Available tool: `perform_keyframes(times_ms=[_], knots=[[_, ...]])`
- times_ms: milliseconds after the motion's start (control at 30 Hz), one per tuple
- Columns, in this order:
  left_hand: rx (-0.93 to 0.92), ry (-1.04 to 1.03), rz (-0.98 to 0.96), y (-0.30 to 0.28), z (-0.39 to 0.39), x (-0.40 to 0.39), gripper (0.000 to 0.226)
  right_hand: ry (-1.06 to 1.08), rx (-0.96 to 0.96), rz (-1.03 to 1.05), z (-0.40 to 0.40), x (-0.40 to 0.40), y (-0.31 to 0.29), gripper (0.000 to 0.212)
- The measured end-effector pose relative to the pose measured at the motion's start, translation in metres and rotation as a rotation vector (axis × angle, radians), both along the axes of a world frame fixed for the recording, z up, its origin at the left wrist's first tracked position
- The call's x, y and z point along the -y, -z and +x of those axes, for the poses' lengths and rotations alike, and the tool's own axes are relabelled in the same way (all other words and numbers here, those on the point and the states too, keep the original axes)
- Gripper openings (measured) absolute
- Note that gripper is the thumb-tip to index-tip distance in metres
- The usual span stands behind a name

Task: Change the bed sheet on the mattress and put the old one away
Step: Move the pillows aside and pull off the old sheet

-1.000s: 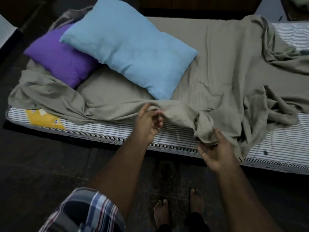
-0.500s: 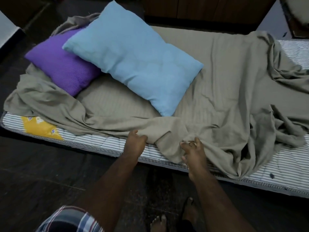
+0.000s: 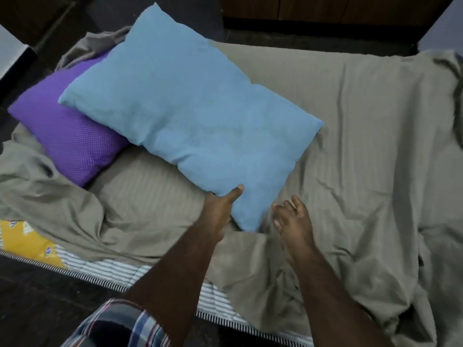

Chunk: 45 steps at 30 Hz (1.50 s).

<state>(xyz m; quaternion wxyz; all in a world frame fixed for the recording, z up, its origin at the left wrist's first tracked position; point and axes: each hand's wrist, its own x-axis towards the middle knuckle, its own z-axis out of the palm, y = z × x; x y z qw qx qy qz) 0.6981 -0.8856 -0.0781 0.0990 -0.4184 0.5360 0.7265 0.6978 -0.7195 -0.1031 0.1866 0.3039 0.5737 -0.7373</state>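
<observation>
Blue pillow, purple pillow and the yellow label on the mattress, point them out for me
blue pillow (image 3: 190, 116), head view, middle of its top face
purple pillow (image 3: 72, 134), head view, its dotted cover, left of the blue one
yellow label (image 3: 27, 239), head view, the patch on the near-left corner

— How is the light?
— Dim and soft, falling evenly from above; the floor (image 3: 37, 291) sinks into near black.
— Sharpness?
— Slightly smeared throughout, with wide-angle bending at the edges and soft shadows in the sheet (image 3: 363, 159) folds.
</observation>
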Motion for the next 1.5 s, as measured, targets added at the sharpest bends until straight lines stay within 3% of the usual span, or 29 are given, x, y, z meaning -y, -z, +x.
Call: perform_keyframes(times_ms=[67, 133, 200, 267, 333, 400, 467, 533, 567, 667, 733, 800, 867, 933, 1000, 1067, 1133, 1200, 1267, 1333, 1433, 1500], knots=[[0.007, -0.052, 0.155, 0.006, -0.021, 0.002, 0.068, -0.044, 0.033, -0.040, -0.021, 0.001, 0.009, 0.085], [0.013, -0.119, 0.169, 0.004, -0.042, 0.005, 0.066, -0.130, 0.003, -0.114, -0.036, 0.013, 0.013, 0.061], [-0.113, -0.240, -0.112, -0.006, -0.063, 0.013, 0.046, -0.221, -0.052, -0.193, -0.047, 0.032, 0.010, 0.050], [-0.287, -0.303, -0.344, -0.026, -0.083, 0.036, 0.027, -0.345, -0.109, -0.179, -0.054, 0.054, 0.010, 0.058], [-0.360, -0.356, -0.514, -0.040, -0.095, 0.086, 0.031, -0.483, -0.169, 0.041, -0.058, 0.066, 0.015, 0.064], [-0.305, -0.432, -0.680, -0.040, -0.089, 0.157, 0.043, -0.530, -0.227, 0.501, -0.061, 0.062, 0.030, 0.063], [0.011, -0.396, -0.876, -0.039, -0.065, 0.216, 0.061, -0.488, -0.248, 0.958, -0.066, 0.042, 0.044, 0.072], [0.254, -0.200, -1.154, -0.040, -0.046, 0.244, 0.079, -0.450, -0.164, 1.236, -0.070, 0.020, 0.051, 0.088], [0.213, -0.106, -1.318, -0.042, -0.043, 0.241, 0.085, -0.451, -0.079, 1.282, -0.072, 0.013, 0.052, 0.095], [-0.379, 0.229, -1.535, -0.041, -0.060, 0.185, 0.072, -0.418, 0.078, 1.298, -0.072, 0.002, 0.052, 0.096], [-0.597, 0.462, -1.475, -0.029, -0.066, 0.136, 0.059, -0.345, 0.062, 1.255, -0.074, -0.005, 0.057, 0.071], [-0.568, 0.641, -1.305, -0.019, -0.062, 0.105, 0.056, -0.295, 0.053, 1.198, -0.078, -0.015, 0.055, 0.042], [-0.451, 0.746, -1.141, -0.006, -0.056, 0.099, 0.056, -0.287, 0.092, 1.109, -0.080, -0.020, 0.052, 0.027], [-0.388, 0.754, -1.125, -0.001, -0.055, 0.105, 0.054, -0.255, 0.094, 0.936, -0.081, -0.009, 0.043, 0.027], [-0.385, 0.692, -1.117, -0.005, -0.061, 0.107, 0.049, -0.233, -0.060, 0.711, -0.076, 0.025, 0.031, 0.027], [-0.326, 0.643, -0.975, -0.019, -0.073, 0.100, 0.049, -0.317, -0.246, 0.479, -0.058, 0.086, 0.013, 0.013], [-0.228, 0.693, -0.845, -0.026, -0.090, 0.095, 0.064, -0.442, -0.402, 0.212, -0.026, 0.158, -0.010, 0.016], [-0.197, 0.827, -0.865, -0.031, -0.100, 0.100, 0.078, -0.554, -0.362, -0.049, 0.008, 0.208, -0.027, 0.020], [-0.168, 0.873, -0.918, -0.033, -0.102, 0.119, 0.073, -0.564, -0.265, -0.139, 0.016, 0.213, -0.030, 0.020], [-0.153, 0.809, -0.918, -0.034, -0.098, 0.136, 0.060, -0.349, -0.163, -0.002, -0.004, 0.184, -0.032, 0.017], [-0.122, 0.703, -0.787, -0.041, -0.088, 0.136, 0.038, 0.152, -0.102, 0.122, -0.052, 0.132, -0.037, 0.017], [-0.103, 0.754, -0.631, -0.043, -0.078, 0.128, 0.029, 0.145, -0.023, 0.003, -0.078, 0.118, -0.042, 0.021]])
